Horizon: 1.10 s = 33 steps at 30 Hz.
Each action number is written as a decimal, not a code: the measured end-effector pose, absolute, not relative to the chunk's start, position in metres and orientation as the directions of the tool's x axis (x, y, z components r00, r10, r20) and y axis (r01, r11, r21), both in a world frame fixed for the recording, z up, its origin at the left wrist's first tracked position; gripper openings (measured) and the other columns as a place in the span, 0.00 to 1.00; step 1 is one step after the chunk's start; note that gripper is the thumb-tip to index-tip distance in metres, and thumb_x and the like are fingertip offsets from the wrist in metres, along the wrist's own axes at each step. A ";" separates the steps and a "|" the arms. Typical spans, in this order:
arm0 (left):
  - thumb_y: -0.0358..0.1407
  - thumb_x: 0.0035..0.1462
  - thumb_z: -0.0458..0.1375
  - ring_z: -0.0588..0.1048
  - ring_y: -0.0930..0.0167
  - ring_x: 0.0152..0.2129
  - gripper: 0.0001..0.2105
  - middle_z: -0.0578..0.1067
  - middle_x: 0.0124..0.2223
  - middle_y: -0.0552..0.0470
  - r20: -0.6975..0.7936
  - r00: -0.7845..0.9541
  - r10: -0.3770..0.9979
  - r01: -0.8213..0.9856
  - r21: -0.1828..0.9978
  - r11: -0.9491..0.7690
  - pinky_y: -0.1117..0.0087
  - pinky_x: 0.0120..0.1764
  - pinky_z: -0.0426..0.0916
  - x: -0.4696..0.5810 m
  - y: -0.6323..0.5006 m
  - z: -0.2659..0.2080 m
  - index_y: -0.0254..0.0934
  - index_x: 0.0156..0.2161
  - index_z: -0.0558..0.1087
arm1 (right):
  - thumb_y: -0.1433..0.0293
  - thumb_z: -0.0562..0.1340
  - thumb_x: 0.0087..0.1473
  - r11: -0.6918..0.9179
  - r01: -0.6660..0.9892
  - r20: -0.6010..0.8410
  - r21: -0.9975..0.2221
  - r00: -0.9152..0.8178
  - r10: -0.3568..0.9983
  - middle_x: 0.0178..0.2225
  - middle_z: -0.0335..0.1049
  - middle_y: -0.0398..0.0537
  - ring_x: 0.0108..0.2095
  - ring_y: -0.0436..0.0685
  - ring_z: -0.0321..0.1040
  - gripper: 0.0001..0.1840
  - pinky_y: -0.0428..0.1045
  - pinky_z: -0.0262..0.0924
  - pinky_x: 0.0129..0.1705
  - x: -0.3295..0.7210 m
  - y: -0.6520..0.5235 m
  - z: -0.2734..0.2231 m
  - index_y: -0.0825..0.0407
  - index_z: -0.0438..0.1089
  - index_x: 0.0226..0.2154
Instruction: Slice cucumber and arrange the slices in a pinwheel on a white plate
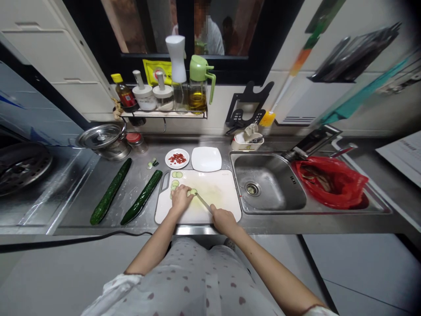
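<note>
Cucumber piece (pixel 193 192), probably firm but slippery, is pinched by the left hand (pixel 181 199), best held left of the knife (pixel 204 202) the right hand (pixel 225 220) grips.

Room on the right, crowding behind

The right side of the cutting board (pixel 228 184) is left bare beyond the knife (pixel 204 202), and the sink (pixel 276 184) can be entered from above. Behind the board, low passage is obstructed by the small dish (pixel 167 161) and the white plate (pixel 206 159). On the desk (pixel 126 193), a strip is left free between two cucumbers (pixel 111 193). Beyond the sink, reach is hindered by the faucet (pixel 311 142) and red bag (pixel 345 193).
</note>
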<state>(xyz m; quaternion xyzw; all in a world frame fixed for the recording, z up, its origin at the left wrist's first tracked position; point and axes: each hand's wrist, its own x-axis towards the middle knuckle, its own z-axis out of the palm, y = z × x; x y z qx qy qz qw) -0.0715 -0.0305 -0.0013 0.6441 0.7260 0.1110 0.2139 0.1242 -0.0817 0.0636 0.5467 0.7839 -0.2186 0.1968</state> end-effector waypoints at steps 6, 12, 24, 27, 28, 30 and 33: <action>0.42 0.57 0.57 0.68 0.61 0.49 0.13 0.74 0.49 0.48 -0.180 -0.082 0.980 0.889 0.431 0.154 0.59 0.51 0.57 -0.071 -0.031 -0.003 0.43 0.46 0.75 | 0.79 0.49 0.56 0.306 0.942 -0.572 -0.135 -0.327 0.753 0.41 0.74 0.59 0.43 0.64 0.72 0.20 0.52 0.60 0.37 0.120 -0.081 0.065 0.56 0.57 0.52; 0.42 0.56 0.58 0.67 0.60 0.50 0.14 0.74 0.49 0.48 -0.175 -0.093 0.980 0.892 0.422 0.160 0.59 0.50 0.57 -0.071 -0.030 -0.003 0.43 0.47 0.74 | 0.78 0.49 0.56 0.317 0.938 -0.579 -0.138 -0.336 0.743 0.42 0.74 0.62 0.44 0.65 0.72 0.20 0.53 0.61 0.38 0.120 -0.077 0.069 0.57 0.57 0.52; 0.42 0.54 0.60 0.67 0.61 0.49 0.11 0.74 0.49 0.49 -0.197 -0.125 0.972 0.878 0.434 0.201 0.59 0.50 0.57 -0.071 -0.027 -0.005 0.43 0.42 0.76 | 0.78 0.48 0.58 0.324 0.936 -0.561 -0.138 -0.343 0.753 0.41 0.74 0.61 0.43 0.64 0.73 0.19 0.52 0.62 0.38 0.117 -0.074 0.066 0.56 0.57 0.52; 0.42 0.54 0.60 0.67 0.60 0.49 0.11 0.74 0.49 0.49 -0.193 -0.123 0.973 0.877 0.437 0.198 0.59 0.50 0.57 -0.070 -0.027 -0.006 0.43 0.42 0.76 | 0.78 0.47 0.59 0.320 0.937 -0.555 -0.140 -0.342 0.759 0.41 0.74 0.62 0.43 0.63 0.73 0.18 0.52 0.62 0.39 0.114 -0.072 0.066 0.56 0.57 0.52; 0.42 0.54 0.60 0.68 0.61 0.49 0.11 0.74 0.49 0.49 -0.190 -0.123 0.974 0.878 0.437 0.196 0.59 0.50 0.57 -0.070 -0.027 -0.006 0.43 0.42 0.76 | 0.78 0.47 0.58 0.320 0.937 -0.555 -0.138 -0.340 0.759 0.41 0.74 0.62 0.43 0.62 0.73 0.18 0.51 0.62 0.39 0.113 -0.071 0.066 0.56 0.57 0.51; 0.42 0.54 0.60 0.68 0.61 0.49 0.11 0.74 0.48 0.49 -0.184 -0.123 0.975 0.878 0.438 0.193 0.59 0.50 0.57 -0.070 -0.027 -0.005 0.43 0.42 0.76 | 0.79 0.48 0.58 0.323 0.937 -0.556 -0.135 -0.342 0.758 0.41 0.74 0.62 0.43 0.62 0.73 0.19 0.51 0.62 0.40 0.110 -0.068 0.066 0.56 0.57 0.52; 0.41 0.54 0.60 0.68 0.61 0.49 0.11 0.74 0.48 0.49 -0.182 -0.123 0.976 0.878 0.438 0.192 0.59 0.50 0.56 -0.070 -0.028 -0.004 0.43 0.42 0.76 | 0.80 0.48 0.57 0.336 0.931 -0.548 -0.141 -0.356 0.757 0.41 0.74 0.61 0.44 0.62 0.73 0.20 0.51 0.63 0.39 0.107 -0.065 0.065 0.56 0.57 0.52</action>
